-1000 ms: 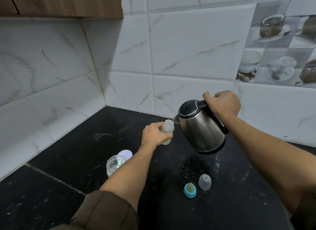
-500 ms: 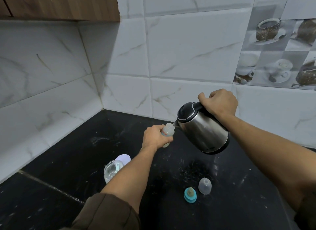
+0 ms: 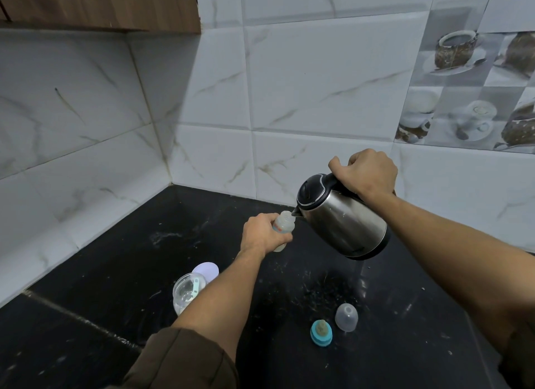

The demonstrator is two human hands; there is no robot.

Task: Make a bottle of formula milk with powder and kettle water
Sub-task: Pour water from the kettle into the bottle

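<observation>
My left hand [image 3: 262, 233] grips the baby bottle [image 3: 282, 225] around its lower body, fingers [image 3: 283, 238] curled fully round it and the thumb on the near side. The bottle is held above the black countertop [image 3: 115, 258], open neck upward and leaning slightly toward the right. My right hand [image 3: 366, 171] is clenched around the black handle of the steel kettle [image 3: 344, 223], knuckles up and thumb pointing toward the lid. The kettle is tilted to the left, clear of the counter, with its spout just at the bottle mouth. Whether water is flowing cannot be determined. On the counter, the blue teat ring [image 3: 320, 332] and the clear cap [image 3: 346, 317] stand just beside each other below the kettle. The open powder container [image 3: 186, 293] and its lilac lid [image 3: 206, 271] sit beside my left forearm.
</observation>
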